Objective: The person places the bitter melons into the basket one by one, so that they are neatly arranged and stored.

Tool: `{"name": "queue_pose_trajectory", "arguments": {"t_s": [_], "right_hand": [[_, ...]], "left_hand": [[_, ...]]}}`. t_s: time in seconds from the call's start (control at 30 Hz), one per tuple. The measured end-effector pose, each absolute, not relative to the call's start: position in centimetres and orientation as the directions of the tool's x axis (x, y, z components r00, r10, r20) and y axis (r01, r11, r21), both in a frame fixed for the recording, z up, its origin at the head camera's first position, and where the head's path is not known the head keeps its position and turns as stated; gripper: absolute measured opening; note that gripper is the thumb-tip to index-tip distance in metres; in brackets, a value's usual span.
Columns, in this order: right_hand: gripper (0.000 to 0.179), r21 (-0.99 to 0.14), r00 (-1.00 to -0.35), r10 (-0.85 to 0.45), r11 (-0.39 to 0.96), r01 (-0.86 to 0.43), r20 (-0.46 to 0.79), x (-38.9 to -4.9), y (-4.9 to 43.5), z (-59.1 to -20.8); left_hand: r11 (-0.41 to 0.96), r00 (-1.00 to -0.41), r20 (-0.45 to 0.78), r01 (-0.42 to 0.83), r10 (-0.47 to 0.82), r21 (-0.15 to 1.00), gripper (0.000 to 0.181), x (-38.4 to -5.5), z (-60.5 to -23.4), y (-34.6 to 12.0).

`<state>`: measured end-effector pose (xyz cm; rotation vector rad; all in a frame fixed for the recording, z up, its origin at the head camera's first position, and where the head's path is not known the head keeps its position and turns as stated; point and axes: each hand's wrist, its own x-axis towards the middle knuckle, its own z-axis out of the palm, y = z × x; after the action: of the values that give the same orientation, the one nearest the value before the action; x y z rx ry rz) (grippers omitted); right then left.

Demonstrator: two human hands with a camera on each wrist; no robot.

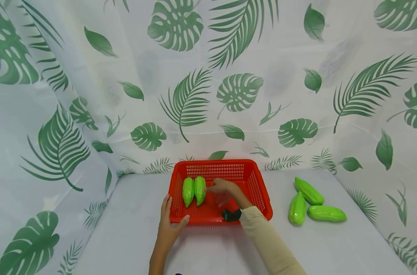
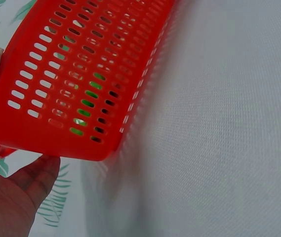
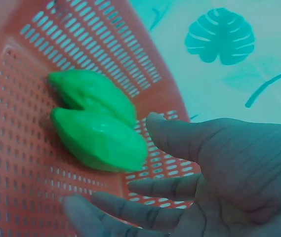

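A red plastic basket (image 1: 213, 219) with slotted walls sits on the table. Inside, at its left end, two glossy green ridged fruits (image 1: 188, 191) (image 3: 100, 140) lie side by side. My left hand (image 1: 168, 225) grips the front left corner of the basket, its thumb on the front rim and its fingers along the left side; the left wrist view shows the hand (image 2: 12, 197) at the rim from outside. My right hand (image 1: 223, 187) is inside the basket just right of the fruits. In the right wrist view its fingers (image 3: 145, 212) and thumb are spread, with nothing between them.
Three more green fruits (image 1: 327, 213) lie in a cluster on the white table (image 1: 126, 229) to the right of the basket. A white curtain (image 1: 208, 126) printed with green leaves stands behind the basket and along both sides.
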<state>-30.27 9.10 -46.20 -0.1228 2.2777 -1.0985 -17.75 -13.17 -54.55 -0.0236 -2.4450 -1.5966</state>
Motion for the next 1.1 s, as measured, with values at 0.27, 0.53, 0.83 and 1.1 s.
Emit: {"name": "queue_pose_trajectory", "arguments": {"t_s": [0.27, 0.53, 0.83, 1.1], "right_hand": [[0.041, -0.841, -0.883, -0.340, 0.530, 0.103, -0.323, -29.1, 10.7, -46.1], [0.038, -0.921, -0.932, -0.335, 0.390, -0.004, -0.138, -28.1, 13.9, -45.8], [0.035, -0.951, -0.954, -0.286, 0.262, -0.166, 0.087, -27.2, 18.0, -45.7], [0.039, -0.922, -0.957, -0.090, 0.257, -0.290, 0.276, -25.5, 24.0, -46.0]], "left_hand": [[0.394, -0.976, 0.192, 0.138, -0.101, 0.909, 0.095, -17.7, -54.4, -13.3], [0.388, -0.972, 0.214, 0.160, -0.099, 0.908, 0.094, -17.7, -54.5, -13.3], [0.387, -0.973, 0.209, 0.157, -0.097, 0.909, 0.095, -17.6, -54.4, -13.4], [0.383, -0.977, 0.191, 0.142, -0.092, 0.913, 0.095, -17.7, -54.4, -13.4]]}}
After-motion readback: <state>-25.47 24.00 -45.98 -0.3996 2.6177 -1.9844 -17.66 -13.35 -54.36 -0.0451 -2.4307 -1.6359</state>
